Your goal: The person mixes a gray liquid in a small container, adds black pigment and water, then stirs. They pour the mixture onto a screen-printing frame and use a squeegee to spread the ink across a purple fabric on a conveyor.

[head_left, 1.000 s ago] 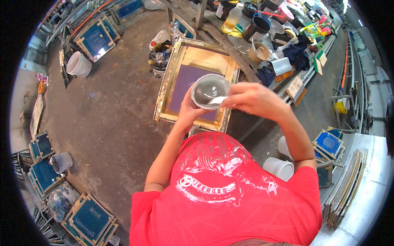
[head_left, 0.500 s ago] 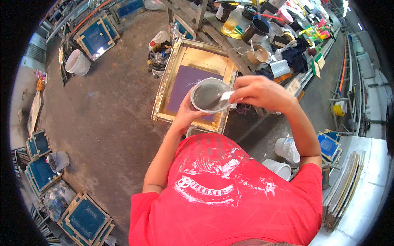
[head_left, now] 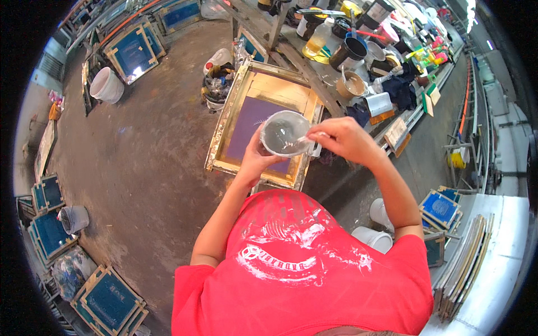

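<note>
My left hand (head_left: pixel 257 159) is wrapped round the side of a round plastic tub (head_left: pixel 265 147) with grey, wet-looking paste in it. The fingers of my right hand (head_left: pixel 346 139) are closed on a pale stirring stick (head_left: pixel 305 139), whose far end dips into the paste at the tub's right side. Below the tub lies a screen-printing frame (head_left: pixel 217 134), tilted in view, with a wooden rim. A purple panel (head_left: pixel 244 123) with a pale printed motif shows inside it, partly hidden by the tub and my left hand.
A cluttered workbench (head_left: pixel 330 84) at the upper right carries a dark ink pot (head_left: pixel 348 53), a brown-filled tub (head_left: pixel 352 85) and bottles. White buckets (head_left: pixel 372 239) stand by my right elbow. Blue screens (head_left: pixel 112 299) lean at the left, near a white bucket (head_left: pixel 106 85).
My right hand has moved slightly down and left, and the stick sits differently in the paste. The tub has shifted slightly downward. The paste now shows bright glints.
</note>
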A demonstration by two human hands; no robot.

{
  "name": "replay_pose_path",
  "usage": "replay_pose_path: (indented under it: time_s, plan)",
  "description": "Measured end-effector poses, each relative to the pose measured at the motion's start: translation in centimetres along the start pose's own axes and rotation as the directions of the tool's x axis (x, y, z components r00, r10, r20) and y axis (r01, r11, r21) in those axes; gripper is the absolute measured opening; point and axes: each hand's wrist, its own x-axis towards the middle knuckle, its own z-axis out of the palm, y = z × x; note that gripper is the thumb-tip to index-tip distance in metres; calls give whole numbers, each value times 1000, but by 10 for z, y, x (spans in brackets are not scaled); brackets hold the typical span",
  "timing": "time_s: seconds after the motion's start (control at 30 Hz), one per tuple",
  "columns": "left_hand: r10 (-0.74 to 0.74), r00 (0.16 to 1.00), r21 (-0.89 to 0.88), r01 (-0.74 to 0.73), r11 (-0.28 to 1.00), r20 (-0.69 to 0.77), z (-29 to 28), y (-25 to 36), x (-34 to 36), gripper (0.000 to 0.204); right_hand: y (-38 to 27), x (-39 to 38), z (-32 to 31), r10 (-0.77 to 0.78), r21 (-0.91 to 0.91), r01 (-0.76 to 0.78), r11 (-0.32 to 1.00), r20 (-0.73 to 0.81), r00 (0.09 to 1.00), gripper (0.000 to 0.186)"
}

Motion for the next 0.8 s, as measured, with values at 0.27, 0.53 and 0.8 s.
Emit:
replay_pose_path:
  time_s: [0.27,0.53,0.8]
  plan:
    - [84,994,84,-89,992,70,0,0,5,103,13,-2,5,38,14,-36,999,-307,951,17]
    - [87,988,132,-104,986,126,6,-1,8,106,19,-8,19,-54,37,74,997,-379,924,17]
    - [210,970,162,-228,960,119,7,-12,13,104,54,-30,48,509,674,-328,662,-84,857,27]
